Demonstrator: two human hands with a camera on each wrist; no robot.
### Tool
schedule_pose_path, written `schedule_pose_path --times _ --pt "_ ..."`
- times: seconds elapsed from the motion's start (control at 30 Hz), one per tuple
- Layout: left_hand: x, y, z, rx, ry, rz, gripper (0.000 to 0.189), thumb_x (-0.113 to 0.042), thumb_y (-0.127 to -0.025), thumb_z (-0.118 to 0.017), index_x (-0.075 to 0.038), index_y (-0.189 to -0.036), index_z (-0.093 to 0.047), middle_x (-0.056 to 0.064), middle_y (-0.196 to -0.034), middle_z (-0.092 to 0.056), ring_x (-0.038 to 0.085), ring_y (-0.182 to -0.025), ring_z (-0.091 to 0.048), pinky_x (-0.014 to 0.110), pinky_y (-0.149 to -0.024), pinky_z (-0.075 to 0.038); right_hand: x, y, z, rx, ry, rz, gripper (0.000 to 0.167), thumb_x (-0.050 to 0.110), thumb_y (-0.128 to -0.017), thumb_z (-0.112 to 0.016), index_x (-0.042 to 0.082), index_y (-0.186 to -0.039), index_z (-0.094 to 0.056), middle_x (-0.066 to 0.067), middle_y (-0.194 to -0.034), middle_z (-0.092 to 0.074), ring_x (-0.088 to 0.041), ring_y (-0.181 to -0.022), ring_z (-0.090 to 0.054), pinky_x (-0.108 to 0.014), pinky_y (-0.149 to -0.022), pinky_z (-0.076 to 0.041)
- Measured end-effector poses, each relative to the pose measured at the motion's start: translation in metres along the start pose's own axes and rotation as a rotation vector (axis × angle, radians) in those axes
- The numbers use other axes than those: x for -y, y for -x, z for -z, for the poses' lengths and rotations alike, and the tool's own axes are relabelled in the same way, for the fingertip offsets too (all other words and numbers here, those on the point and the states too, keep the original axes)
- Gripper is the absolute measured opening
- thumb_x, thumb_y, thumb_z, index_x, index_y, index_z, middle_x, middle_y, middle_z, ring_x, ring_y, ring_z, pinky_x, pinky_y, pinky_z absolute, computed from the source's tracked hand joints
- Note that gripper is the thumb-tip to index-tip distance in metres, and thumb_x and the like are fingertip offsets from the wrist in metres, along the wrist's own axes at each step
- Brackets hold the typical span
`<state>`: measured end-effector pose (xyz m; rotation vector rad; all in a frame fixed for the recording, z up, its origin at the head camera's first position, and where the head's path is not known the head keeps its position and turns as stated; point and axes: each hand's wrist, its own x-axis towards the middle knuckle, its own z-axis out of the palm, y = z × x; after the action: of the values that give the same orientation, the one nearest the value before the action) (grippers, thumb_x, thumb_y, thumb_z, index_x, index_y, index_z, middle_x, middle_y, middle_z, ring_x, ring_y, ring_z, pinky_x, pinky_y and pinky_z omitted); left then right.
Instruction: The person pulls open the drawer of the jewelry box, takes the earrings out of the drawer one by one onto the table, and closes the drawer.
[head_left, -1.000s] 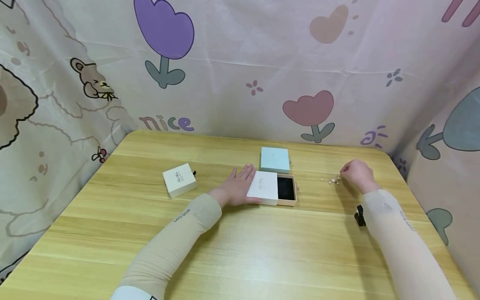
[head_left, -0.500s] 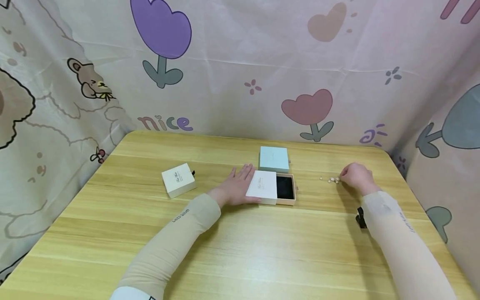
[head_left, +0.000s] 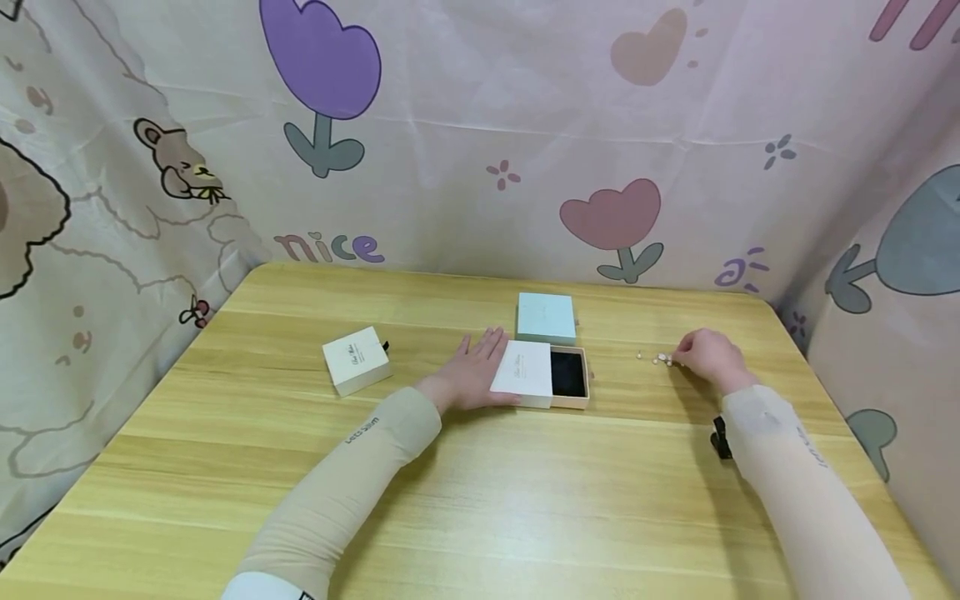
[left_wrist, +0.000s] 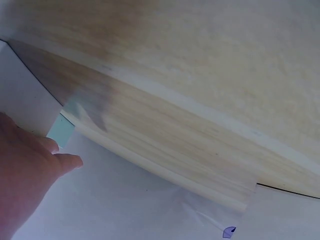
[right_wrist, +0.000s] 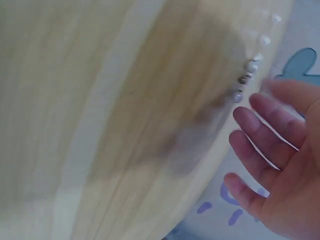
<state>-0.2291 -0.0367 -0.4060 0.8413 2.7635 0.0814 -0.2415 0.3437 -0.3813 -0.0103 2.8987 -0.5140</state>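
Observation:
My left hand (head_left: pixel 471 377) lies spread on the white lid sleeve (head_left: pixel 525 373) of a small slide-out box, its thumb along the near edge. The box's drawer (head_left: pixel 568 406) sticks out to the right, showing a black lining. In the left wrist view the left hand (left_wrist: pixel 25 175) is at the lower left. My right hand (head_left: pixel 711 357) is at the right, beside a small cluster of white pearl-like pieces (head_left: pixel 663 359). In the right wrist view, the right hand (right_wrist: pixel 280 155) has loosely bent fingers near the pearl-like pieces (right_wrist: pixel 252 66); no held thing shows between them.
A light blue box (head_left: pixel 546 315) stands just behind the pulled-out one. Another white box (head_left: pixel 357 360) with a black tab sits to the left. All rest on a wooden table (head_left: pixel 480 500) before a printed cloth (head_left: pixel 450 100). A black object (head_left: pixel 721 438) hangs under the right wrist.
My right hand has shifted slightly left toward the pearl-like pieces. My left hand stays on the box sleeve, and the boxes keep their places. The head view has shifted a little.

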Motion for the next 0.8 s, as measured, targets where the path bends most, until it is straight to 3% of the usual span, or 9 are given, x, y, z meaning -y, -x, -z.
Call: schedule_pose_path --times 0.1,0.17,0.23,0.33,0.4,0.57,0.7,0.8 --pt "0.0 0.0 -0.001 -0.007 0.008 -0.002 0.105 -0.073 -0.083 -0.041 -0.005 -0.151 0.001 0.01 -0.159 0.003 0.023 -0.147 0.002 0.049 -0.118 -0.003 0.005 0.002 0.004 0.009 -0.193 -0.015 0.057 0.04 -0.099 -0.038 -0.012 -0.116 -0.057 -0.028 -0.109 -0.063 -0.04 -0.099 -0.059 -0.053 -0.089 -0.043" --pt "0.0 0.0 -0.001 -0.012 0.011 -0.004 0.105 -0.073 -0.083 -0.042 -0.005 -0.151 0.0 0.011 -0.159 0.001 0.023 -0.147 0.002 0.049 -0.118 -0.004 0.008 0.002 0.007 0.038 -0.349 -0.017 0.069 0.047 -0.101 -0.024 -0.014 -0.124 -0.049 -0.025 -0.111 -0.064 -0.033 -0.1 -0.062 -0.051 -0.093 -0.043" --pt "0.0 0.0 -0.001 -0.019 0.015 -0.006 0.104 -0.072 -0.083 -0.043 -0.004 -0.151 -0.001 0.011 -0.159 0.0 0.024 -0.147 0.0 0.05 -0.118 -0.004 0.012 0.002 0.009 0.076 -0.485 -0.012 0.074 0.049 -0.1 -0.018 -0.014 -0.128 -0.045 -0.017 -0.109 -0.068 -0.02 -0.095 -0.066 -0.044 -0.093 -0.046" --pt "0.001 -0.001 0.0 -0.02 0.009 -0.003 0.105 -0.073 -0.083 -0.043 -0.005 -0.151 -0.001 0.011 -0.159 0.001 0.024 -0.147 0.001 0.05 -0.118 -0.004 0.021 0.002 0.012 0.146 -0.603 0.011 0.074 0.049 -0.1 -0.015 -0.013 -0.131 -0.041 -0.002 -0.105 -0.069 -0.002 -0.087 -0.064 -0.034 -0.09 -0.049" --pt "0.001 -0.001 0.001 -0.014 0.006 0.002 0.105 -0.073 -0.082 -0.042 -0.005 -0.151 0.0 0.01 -0.159 0.002 0.023 -0.147 0.002 0.05 -0.118 -0.004 0.029 0.003 0.011 0.182 -0.647 0.031 0.072 0.047 -0.101 -0.015 -0.014 -0.132 -0.04 -0.002 -0.106 -0.069 -0.001 -0.088 -0.064 -0.031 -0.088 -0.05" --pt "0.002 -0.002 0.001 -0.016 0.008 -0.002 0.105 -0.073 -0.082 -0.042 -0.005 -0.151 0.0 0.01 -0.159 0.002 0.024 -0.147 0.002 0.05 -0.118 -0.003 0.051 0.006 0.004 0.197 -0.597 0.084 0.072 0.047 -0.101 -0.015 -0.012 -0.131 -0.043 -0.021 -0.12 -0.061 -0.021 -0.103 -0.063 -0.037 -0.093 -0.047" --pt "0.002 -0.002 0.001 -0.008 0.006 -0.004 0.105 -0.074 -0.082 -0.041 -0.005 -0.151 0.001 0.01 -0.159 0.003 0.023 -0.147 0.003 0.05 -0.118 -0.003 0.068 0.014 -0.009 0.176 -0.463 0.163 0.066 0.044 -0.102 -0.022 -0.011 -0.134 -0.04 -0.031 -0.131 -0.049 -0.041 -0.12 -0.049 -0.051 -0.101 -0.039" --pt "0.002 -0.001 0.001 -0.001 0.005 -0.005 0.106 -0.074 -0.082 -0.04 -0.005 -0.151 0.001 0.01 -0.159 0.004 0.023 -0.147 0.004 0.05 -0.118 -0.003 0.081 0.021 -0.021 0.183 -0.324 0.238 0.067 0.043 -0.1 -0.036 -0.008 -0.141 -0.029 -0.031 -0.14 -0.038 -0.047 -0.128 -0.038 -0.058 -0.105 -0.032"
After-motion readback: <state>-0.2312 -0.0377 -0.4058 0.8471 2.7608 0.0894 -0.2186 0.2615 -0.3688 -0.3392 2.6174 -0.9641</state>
